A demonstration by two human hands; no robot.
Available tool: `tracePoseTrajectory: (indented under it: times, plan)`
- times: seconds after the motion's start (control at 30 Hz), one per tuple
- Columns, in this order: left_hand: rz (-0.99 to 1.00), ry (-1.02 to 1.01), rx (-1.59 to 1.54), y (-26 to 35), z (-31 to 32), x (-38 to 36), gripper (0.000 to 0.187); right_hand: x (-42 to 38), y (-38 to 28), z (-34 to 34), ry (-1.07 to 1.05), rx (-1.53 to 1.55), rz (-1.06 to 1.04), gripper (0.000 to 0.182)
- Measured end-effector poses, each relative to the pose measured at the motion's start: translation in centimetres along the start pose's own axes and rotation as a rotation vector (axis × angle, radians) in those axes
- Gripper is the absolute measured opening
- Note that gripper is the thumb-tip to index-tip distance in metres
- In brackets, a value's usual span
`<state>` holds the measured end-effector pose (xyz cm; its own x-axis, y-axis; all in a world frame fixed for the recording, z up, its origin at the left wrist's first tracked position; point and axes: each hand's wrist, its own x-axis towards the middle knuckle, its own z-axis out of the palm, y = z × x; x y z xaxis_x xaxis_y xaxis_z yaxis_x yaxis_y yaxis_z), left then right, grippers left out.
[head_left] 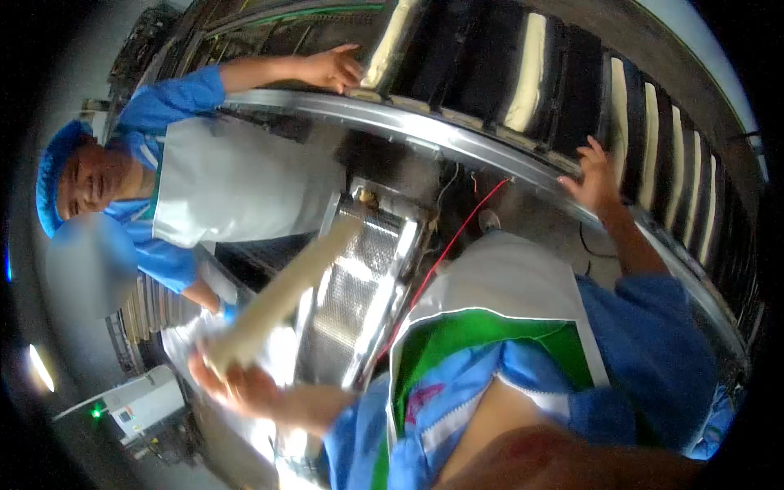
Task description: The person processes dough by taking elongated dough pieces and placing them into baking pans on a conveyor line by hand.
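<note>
My left hand [237, 388] is raised at the lower left, its fingers closed round one end of a long pale dough strip [282, 298]. The strip slants up and to the right, smeared by motion. Over the metal rail, my right hand [600, 175] rests with fingers apart at the near edge of the dark slotted trays [576, 90], holding nothing. A dough strip [618, 122] lies in the slot just beside it. Another dough strip [527, 73] lies farther left, with dark slots around it.
A co-worker in a blue cap and white apron [245, 180] stands at the left, one hand [331, 69] at the tray edge. Between us is a machine with a metal mesh belt [351, 282]. A red cord [465, 229] runs near my apron. The metal rail [457, 139] curves along the trays.
</note>
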<state>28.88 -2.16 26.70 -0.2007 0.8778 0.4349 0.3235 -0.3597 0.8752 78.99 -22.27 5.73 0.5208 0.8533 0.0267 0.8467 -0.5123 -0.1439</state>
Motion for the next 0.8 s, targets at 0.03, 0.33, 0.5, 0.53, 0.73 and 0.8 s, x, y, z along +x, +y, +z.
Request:
tracePoseTrajectory:
  times: [0.03,0.33,0.5,0.53,0.73,0.8]
  plan:
    - [0.009,-0.096,-0.275,-0.6,3.6,0.7,0.065,0.3,0.6,-0.5,-0.009,0.036,-0.012,0.053]
    - [0.026,-0.978,-0.279,-2.0,44.2,-3.1,0.044,4.8,7.7,-0.5,0.0,0.139,-0.081,0.045]
    - [0.425,-1.105,0.299,-4.7,53.4,-9.2,0.03,7.6,11.3,0.4,-0.013,0.162,-0.063,0.043]
    - [0.47,-1.143,0.232,-5.4,54.4,-9.7,0.027,7.9,11.8,0.6,0.017,0.181,-0.085,0.041]
    - [0.454,-1.127,0.266,-5.7,47.6,-9.1,0.023,8.1,10.5,-0.6,0.047,0.17,-0.127,0.042]
    - [0.433,-1.065,0.299,-10.4,40.9,-6.4,0.02,8.3,8.0,0.5,0.138,0.238,-0.225,0.045]
